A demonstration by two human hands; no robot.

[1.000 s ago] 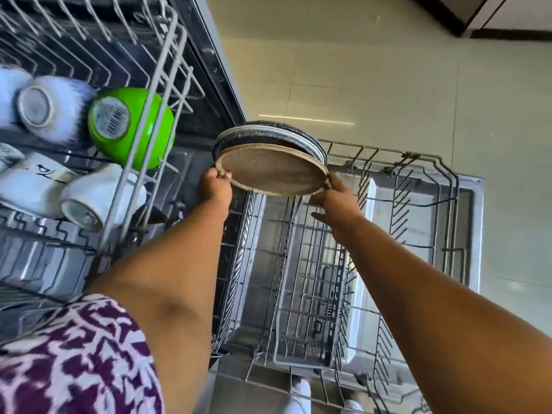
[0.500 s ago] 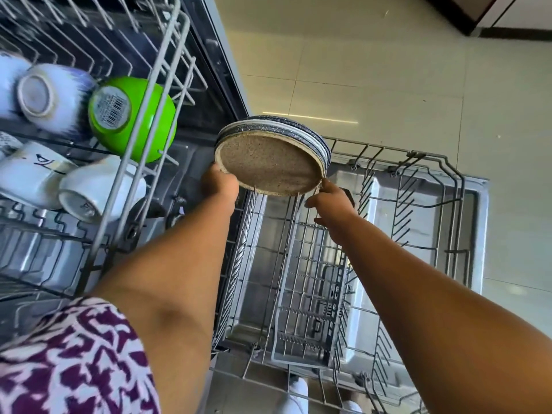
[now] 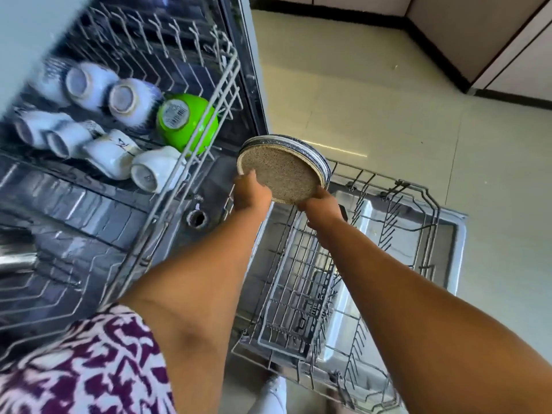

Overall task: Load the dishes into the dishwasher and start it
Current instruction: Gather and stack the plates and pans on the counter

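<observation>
Both hands, left hand [image 3: 250,191] and right hand [image 3: 322,208], clamped on a stack of speckled plates [image 3: 282,168] held up over the empty lower rack [image 3: 388,231], so best to slot them singly between tines, probably.

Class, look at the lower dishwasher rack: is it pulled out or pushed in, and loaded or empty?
Pulled out and empty. The lower rack sits over the open door, its wires bare; the plates are held above it.
</observation>
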